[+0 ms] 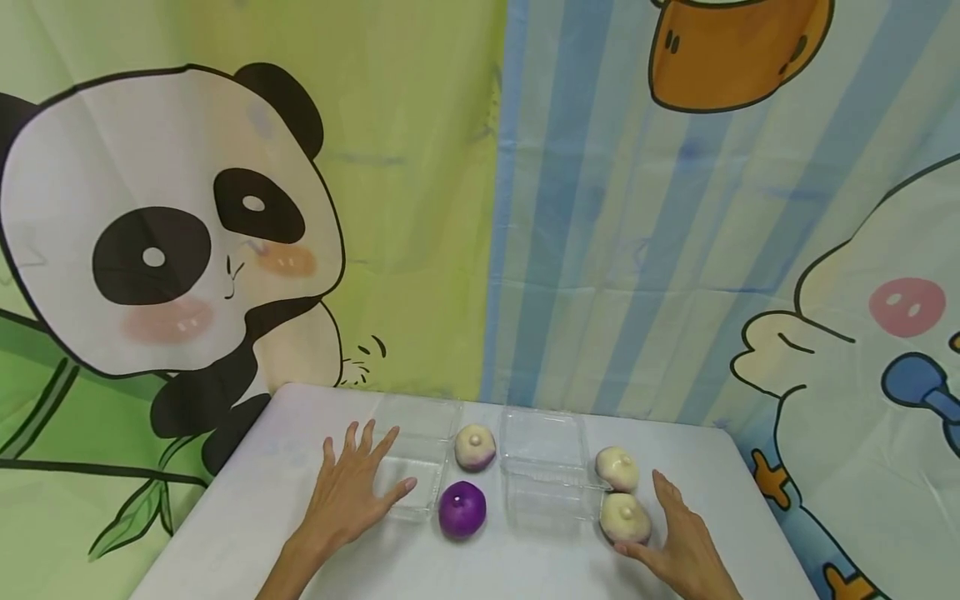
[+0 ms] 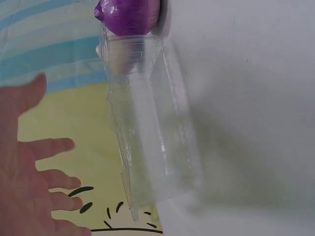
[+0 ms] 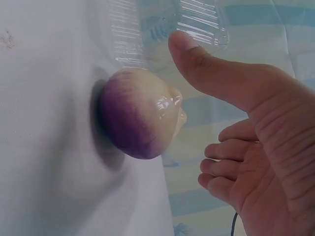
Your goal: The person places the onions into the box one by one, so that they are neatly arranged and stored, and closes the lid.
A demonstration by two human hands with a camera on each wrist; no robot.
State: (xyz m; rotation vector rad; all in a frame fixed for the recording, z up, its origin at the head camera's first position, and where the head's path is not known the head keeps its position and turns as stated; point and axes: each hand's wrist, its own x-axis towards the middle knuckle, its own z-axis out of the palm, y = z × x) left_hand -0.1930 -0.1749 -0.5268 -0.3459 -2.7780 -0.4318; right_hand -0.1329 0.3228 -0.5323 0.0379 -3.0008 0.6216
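My left hand (image 1: pixel 351 492), fingers spread and holding nothing, is over the left side of an opened clear plastic clamshell box (image 1: pixel 416 446). Just right of that box sit a glossy purple onion-shaped vegetable (image 1: pixel 462 510) and, behind it, a cream turnip (image 1: pixel 475 447) with a purple underside. A second clear clamshell box (image 1: pixel 543 442) lies opened further right. Beside it are two more cream-and-purple turnips, a rear one (image 1: pixel 617 468) and a front one (image 1: pixel 626 517). My right hand (image 1: pixel 686 542) is next to the front turnip, thumb apart from the extended fingers, gripping nothing.
Everything lies on a white-covered table (image 1: pixel 540 567). Behind it hangs a printed curtain (image 1: pixel 420 208) with a panda, reaching the table's back edge. The box lids stand toward that edge.
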